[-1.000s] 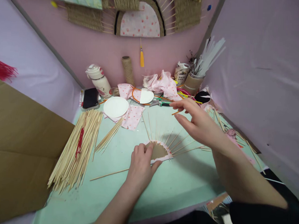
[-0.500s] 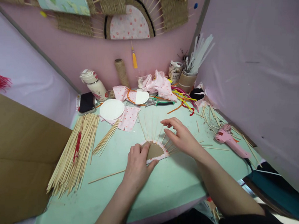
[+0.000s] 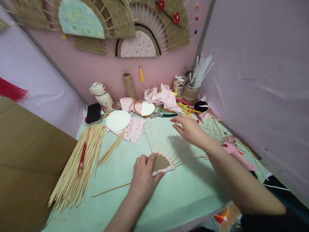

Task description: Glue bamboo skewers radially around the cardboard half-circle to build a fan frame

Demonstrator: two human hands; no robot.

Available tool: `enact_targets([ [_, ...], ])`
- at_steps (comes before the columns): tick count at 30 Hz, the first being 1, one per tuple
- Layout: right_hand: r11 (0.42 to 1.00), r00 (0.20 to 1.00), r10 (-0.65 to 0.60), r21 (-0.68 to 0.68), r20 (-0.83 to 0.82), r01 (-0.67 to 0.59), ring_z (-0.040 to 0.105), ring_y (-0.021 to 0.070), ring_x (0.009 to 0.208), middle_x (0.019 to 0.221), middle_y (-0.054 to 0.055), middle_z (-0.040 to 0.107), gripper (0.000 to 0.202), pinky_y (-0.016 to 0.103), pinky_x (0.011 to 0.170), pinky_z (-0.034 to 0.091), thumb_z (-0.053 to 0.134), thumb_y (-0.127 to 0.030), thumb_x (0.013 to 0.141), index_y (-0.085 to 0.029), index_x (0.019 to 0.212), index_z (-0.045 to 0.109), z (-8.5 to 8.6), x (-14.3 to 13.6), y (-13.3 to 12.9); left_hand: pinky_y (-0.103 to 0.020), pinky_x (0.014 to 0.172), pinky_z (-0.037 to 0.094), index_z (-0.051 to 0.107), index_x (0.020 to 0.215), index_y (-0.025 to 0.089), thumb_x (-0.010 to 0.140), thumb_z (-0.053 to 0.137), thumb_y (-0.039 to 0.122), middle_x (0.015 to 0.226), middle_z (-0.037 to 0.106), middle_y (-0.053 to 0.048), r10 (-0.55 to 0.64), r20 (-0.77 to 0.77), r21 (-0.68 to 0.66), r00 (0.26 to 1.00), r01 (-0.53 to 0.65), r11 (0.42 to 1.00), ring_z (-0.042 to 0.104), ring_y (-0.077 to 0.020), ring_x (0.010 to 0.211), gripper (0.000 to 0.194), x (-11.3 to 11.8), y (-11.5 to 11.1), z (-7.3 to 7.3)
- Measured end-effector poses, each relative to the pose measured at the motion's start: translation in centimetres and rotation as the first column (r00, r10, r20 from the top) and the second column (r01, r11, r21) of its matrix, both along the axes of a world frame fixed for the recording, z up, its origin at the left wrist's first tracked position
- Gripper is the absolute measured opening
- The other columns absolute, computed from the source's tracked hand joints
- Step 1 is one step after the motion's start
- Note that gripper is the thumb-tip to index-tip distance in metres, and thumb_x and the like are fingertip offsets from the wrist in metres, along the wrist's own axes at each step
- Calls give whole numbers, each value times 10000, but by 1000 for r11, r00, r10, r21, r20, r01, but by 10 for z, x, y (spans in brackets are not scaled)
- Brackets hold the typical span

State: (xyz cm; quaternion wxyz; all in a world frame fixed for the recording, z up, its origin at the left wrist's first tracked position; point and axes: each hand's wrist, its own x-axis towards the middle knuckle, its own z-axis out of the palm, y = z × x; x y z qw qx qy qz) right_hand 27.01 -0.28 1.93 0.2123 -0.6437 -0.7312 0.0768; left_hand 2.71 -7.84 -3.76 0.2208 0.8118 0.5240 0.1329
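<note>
A half-round cardboard piece [image 3: 160,163] with a pink-and-white cloth edge lies on the table, and thin sticks fan out from its curved side. My left hand [image 3: 143,171] grips its left end, thumb along the straight lower edge and fingers on top. Above the outer part of the sticks is my right hand [image 3: 187,128], its thumb and fingertips close together around the tip of a stick. One longer stick [image 3: 111,190] reaches out to the left from under my left hand.
A big stick bundle [image 3: 78,167] and a smaller one [image 3: 111,148] lie left. White ovals [image 3: 118,120], cloth, pliers [image 3: 167,115], a bottle [image 3: 102,98] and a phone [image 3: 93,113] line the back. A pink glue gun [image 3: 238,156] lies right, partly behind my forearm.
The view has tilted up, showing more of the wall. My right hand has moved outward along the sticks, toward the table's back. My left hand keeps its hold.
</note>
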Motion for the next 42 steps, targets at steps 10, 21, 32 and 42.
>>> enact_targets([
  [10,977,943,101,-208,318,-35,619,272,1051,1077,136,706,183,320,890,453,633,-124,789,-184,927,738,-27,11,127,-389,912,425,542,1304,224,821,669,268,1069,521,-76,17,10,-38,1000,-17,999,489,-259,1030,501,1,-1,6],
  [21,967,903,194,-228,383,-111,632,253,1019,1053,126,720,191,287,834,442,611,-189,825,-181,974,729,-43,15,137,-385,920,422,530,1316,210,842,655,246,1066,515,-74,5,28,-45,1000,-4,999,480,-251,1025,492,0,-2,5],
  [32,950,855,299,-213,423,-227,604,257,1042,1041,124,712,180,290,846,398,604,-169,848,-153,985,719,-41,2,125,-380,946,414,531,1334,221,824,681,267,1094,515,-78,24,8,-79,1000,-23,997,479,-258,1053,533,1,-1,5],
  [42,939,843,340,-197,418,-281,601,240,1014,1020,98,711,195,278,810,396,624,-176,841,-172,1011,717,-43,7,125,-395,940,422,522,1347,219,827,684,252,1087,512,-82,19,31,-67,999,-17,998,478,-259,1046,545,0,-1,4],
])
